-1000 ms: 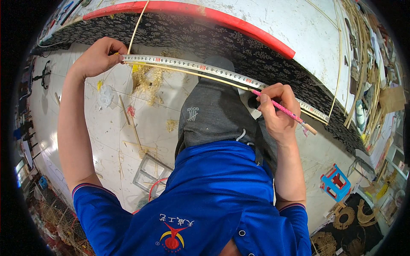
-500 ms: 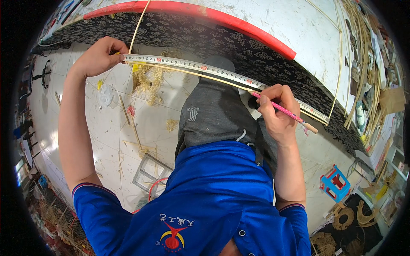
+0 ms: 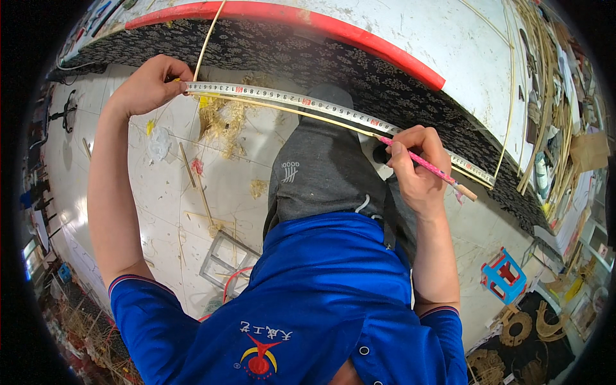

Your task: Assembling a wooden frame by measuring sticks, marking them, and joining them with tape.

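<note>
A white measuring tape (image 3: 282,97) stretches across in front of my legs, with a thin pale strip (image 3: 276,109) that looks like bamboo or cane running along its near edge. At the left end, my left hand (image 3: 147,85) pinches the tape and strip between thumb and fingers. Closed around a pink pencil (image 3: 444,176), my right hand (image 3: 418,168) sits toward the right part of the tape. The pencil's tip meets the strip, and the fingers cover part of the tape there. Beyond the hand, tape and strip continue to the right.
A white table with a red front edge (image 3: 385,54) and dark patterned cloth (image 3: 256,48) stands ahead. Long strips (image 3: 529,147) lie at right. Shavings (image 3: 224,125), a plastic bag (image 3: 158,144) and a grey frame (image 3: 224,260) lie on the floor at left; a blue stool (image 3: 505,276) is at right.
The pencil tip has shifted very slightly at the strip. Both hands, the tape and the strip otherwise keep their places.
</note>
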`<state>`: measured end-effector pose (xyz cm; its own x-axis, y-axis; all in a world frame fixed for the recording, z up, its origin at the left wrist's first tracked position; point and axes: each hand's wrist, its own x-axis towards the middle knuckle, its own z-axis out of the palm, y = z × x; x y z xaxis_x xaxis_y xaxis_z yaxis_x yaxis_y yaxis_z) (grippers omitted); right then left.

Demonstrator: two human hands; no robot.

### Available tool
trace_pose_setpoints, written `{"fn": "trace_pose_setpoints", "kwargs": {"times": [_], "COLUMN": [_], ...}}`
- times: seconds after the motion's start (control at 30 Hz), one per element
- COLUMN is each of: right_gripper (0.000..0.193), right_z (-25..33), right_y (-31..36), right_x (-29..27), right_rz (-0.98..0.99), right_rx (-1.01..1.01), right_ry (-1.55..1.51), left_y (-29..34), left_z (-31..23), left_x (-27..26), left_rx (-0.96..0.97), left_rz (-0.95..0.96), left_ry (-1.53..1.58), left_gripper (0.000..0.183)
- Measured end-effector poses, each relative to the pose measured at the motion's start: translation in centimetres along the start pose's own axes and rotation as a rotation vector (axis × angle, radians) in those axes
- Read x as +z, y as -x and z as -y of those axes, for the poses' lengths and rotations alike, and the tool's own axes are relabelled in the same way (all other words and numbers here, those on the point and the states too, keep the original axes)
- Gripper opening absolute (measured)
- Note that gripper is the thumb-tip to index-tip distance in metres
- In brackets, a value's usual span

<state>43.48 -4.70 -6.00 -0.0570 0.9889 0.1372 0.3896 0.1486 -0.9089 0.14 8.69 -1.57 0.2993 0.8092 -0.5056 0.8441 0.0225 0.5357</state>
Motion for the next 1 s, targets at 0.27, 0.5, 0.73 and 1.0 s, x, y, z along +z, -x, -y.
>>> {"fn": "trace_pose_setpoints", "kwargs": {"times": [0.27, 0.5, 0.73, 1.0], "right_gripper": [0.011, 0.011, 0.011, 0.011], "right_z": [-0.42, -0.27, -0.35, -0.28], "right_y": [0.07, -0.04, -0.05, -0.07], "right_x": [-0.24, 0.00, -0.14, 0.06], "right_rz": [0.035, -0.008, 0.026, -0.020], "right_rx": [-0.036, -0.002, 0.003, 0.001], "right_ry": [0.012, -0.011, 0.003, -0.028], "left_y": [-0.05, 0.02, 0.01, -0.06], "left_z": [-0.16, -0.15, 0.00, 0.06], "left_x": [0.03, 0.07, 0.06, 0.09], "left_rx": [0.003, -0.012, -0.021, -0.004], "left_rz": [0.023, 0.006, -0.009, 0.004], "left_ry": [-0.013, -0.004, 0.002, -0.024], "left_gripper": [0.010, 0.010, 0.009, 0.009]}}
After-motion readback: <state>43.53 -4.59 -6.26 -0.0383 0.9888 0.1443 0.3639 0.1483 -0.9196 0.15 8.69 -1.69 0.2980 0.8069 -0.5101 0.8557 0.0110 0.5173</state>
